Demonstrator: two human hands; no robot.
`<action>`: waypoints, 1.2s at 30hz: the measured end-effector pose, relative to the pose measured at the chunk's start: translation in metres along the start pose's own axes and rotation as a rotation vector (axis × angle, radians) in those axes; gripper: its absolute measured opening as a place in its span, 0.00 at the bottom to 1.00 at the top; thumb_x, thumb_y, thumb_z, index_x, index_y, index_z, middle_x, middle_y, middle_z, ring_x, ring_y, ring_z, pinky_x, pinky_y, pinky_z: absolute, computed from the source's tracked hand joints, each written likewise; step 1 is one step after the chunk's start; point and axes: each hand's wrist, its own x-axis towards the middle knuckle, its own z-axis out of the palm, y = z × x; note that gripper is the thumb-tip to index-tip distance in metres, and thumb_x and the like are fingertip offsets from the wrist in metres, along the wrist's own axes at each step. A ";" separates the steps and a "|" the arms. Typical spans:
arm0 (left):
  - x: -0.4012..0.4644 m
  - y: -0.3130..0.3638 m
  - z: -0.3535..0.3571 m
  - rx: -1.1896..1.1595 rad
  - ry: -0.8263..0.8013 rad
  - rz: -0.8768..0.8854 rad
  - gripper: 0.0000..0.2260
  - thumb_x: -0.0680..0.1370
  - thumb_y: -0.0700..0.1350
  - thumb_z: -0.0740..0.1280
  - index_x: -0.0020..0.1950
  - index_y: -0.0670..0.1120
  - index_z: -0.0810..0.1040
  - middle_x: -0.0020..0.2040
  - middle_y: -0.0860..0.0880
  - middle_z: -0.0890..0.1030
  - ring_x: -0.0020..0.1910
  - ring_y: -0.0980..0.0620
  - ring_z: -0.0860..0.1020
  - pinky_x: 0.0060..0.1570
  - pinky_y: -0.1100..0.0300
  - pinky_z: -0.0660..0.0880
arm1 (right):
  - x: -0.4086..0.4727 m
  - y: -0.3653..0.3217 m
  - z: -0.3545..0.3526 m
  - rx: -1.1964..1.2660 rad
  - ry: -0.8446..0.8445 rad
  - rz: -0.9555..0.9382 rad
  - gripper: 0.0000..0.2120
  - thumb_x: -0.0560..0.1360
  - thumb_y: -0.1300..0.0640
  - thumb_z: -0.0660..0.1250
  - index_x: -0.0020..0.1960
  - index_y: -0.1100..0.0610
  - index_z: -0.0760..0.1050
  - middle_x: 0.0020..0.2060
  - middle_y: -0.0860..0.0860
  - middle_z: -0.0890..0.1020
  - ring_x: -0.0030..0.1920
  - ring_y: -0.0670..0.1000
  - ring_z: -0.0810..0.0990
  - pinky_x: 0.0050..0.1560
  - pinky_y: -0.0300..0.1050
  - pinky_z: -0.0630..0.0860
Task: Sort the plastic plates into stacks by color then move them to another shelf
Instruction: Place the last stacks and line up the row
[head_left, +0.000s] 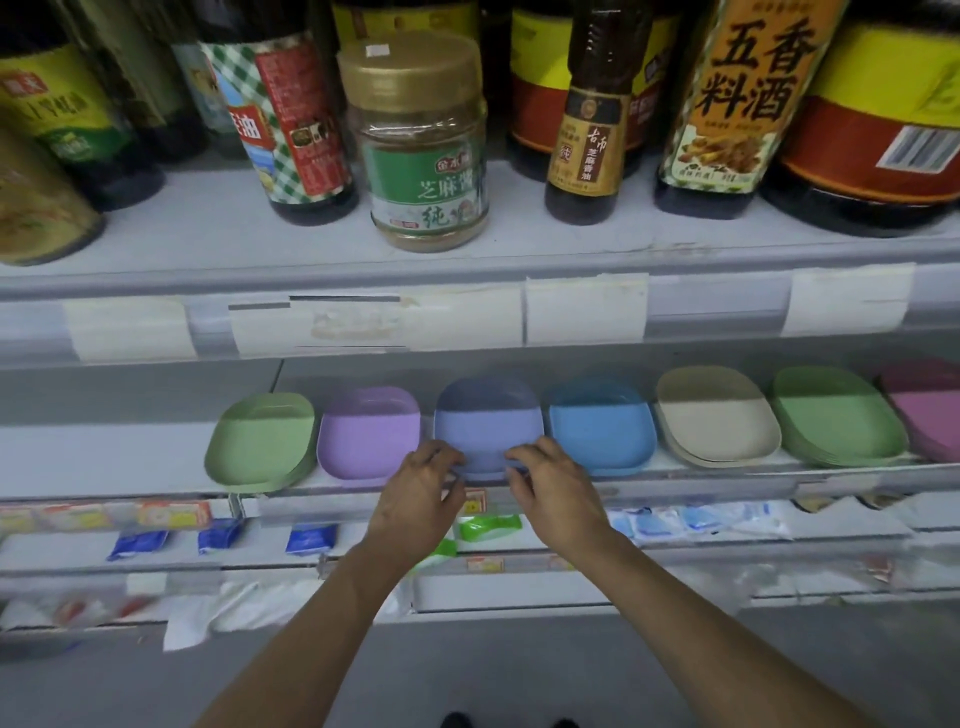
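Gripping the near edge of the periwinkle plate stack (488, 426), both hands work at the front of the middle shelf (130, 457). The left hand (418, 499) curls its fingers over the stack's near-left corner; the right hand (556, 491) curls its fingers over the near-right corner. Fingertips of both are bent onto the rim, with the two hands set a little apart.

Seven plate groups lie in a row along this shelf. From the 9 o'clock end: a green stack (260, 441), tilted and overhanging the shelf lip; a lilac stack (369, 434); the periwinkle stack at centre; a blue stack (600, 428); a beige stack (717, 418); a second green stack (836, 415); and a magenta stack (924, 410) cut off by the frame at 3 o'clock. Neighbouring stacks sit just beside one another, several touching.

At 12 o'clock, the upper shelf (519, 239) carries a gold-lidded jar (426, 150) with dark sauce bottles either side, including a slim brown bottle (589, 130) and an orange-labelled bottle (737, 98). Blank price-tag holders (587, 309) line its front rail.

At 6 o'clock, below the hands, lower shelves hold blue packets (137, 543) and a green item (488, 527), both blurred.
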 end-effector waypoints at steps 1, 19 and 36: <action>0.000 0.000 0.000 -0.005 0.000 0.008 0.10 0.77 0.43 0.69 0.59 0.48 0.79 0.58 0.48 0.79 0.54 0.48 0.79 0.53 0.52 0.80 | 0.000 -0.001 0.001 0.008 -0.001 0.009 0.09 0.81 0.53 0.65 0.60 0.53 0.80 0.54 0.51 0.77 0.52 0.54 0.81 0.51 0.49 0.77; 0.019 0.077 0.029 0.032 0.056 0.220 0.12 0.74 0.46 0.70 0.57 0.51 0.80 0.56 0.49 0.78 0.47 0.46 0.80 0.43 0.51 0.79 | -0.033 0.071 -0.084 -0.181 0.152 0.207 0.12 0.82 0.50 0.64 0.63 0.49 0.79 0.62 0.45 0.73 0.48 0.52 0.83 0.45 0.48 0.79; 0.018 0.116 0.077 0.059 -0.053 0.047 0.14 0.77 0.45 0.67 0.63 0.49 0.77 0.61 0.50 0.78 0.56 0.47 0.79 0.55 0.52 0.78 | -0.028 0.126 -0.066 0.031 0.003 -0.048 0.11 0.82 0.56 0.64 0.63 0.54 0.79 0.60 0.47 0.75 0.57 0.49 0.77 0.58 0.47 0.77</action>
